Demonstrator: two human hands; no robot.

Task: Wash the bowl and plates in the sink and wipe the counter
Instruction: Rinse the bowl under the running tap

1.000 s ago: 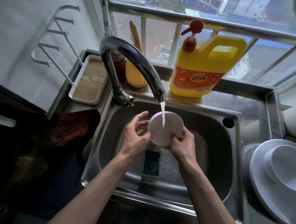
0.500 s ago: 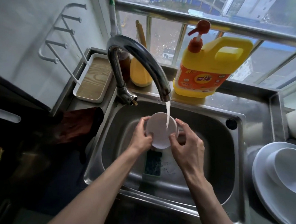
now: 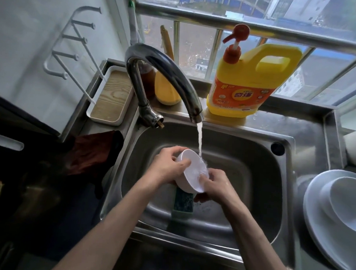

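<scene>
Bowl (image 3: pixel 192 171): white, held over the middle of the sink (image 3: pixel 256 140), tilted on edge with its opening facing up and right. The water (image 3: pixel 198 140) from the tap (image 3: pixel 166 70) lands on the upper rim and runs into the bowl.

Left hand (image 3: pixel 166 165): fingers curled round the bowl's upper-left rim, thumb laid over the edge; a firm hold.

Right hand (image 3: pixel 217 186): grips the lower-right rim, thumb on the wet inner face, the other fingers curled below (their tips are hidden behind the bowl).

Sponge (image 3: pixel 184 200): dark green, lying on the sink floor directly under the bowl, touching neither hand.

Plates (image 3: pixel 325 219): white, stacked on the counter (image 3: pixel 299 130) right of the sink, with a smaller dish on top.

Behind the sink: a yellow soap bottle (image 3: pixel 246 80) on the ledge. Left of the sink: a tray (image 3: pixel 110 98) and a dark red cloth (image 3: pixel 91 154).
</scene>
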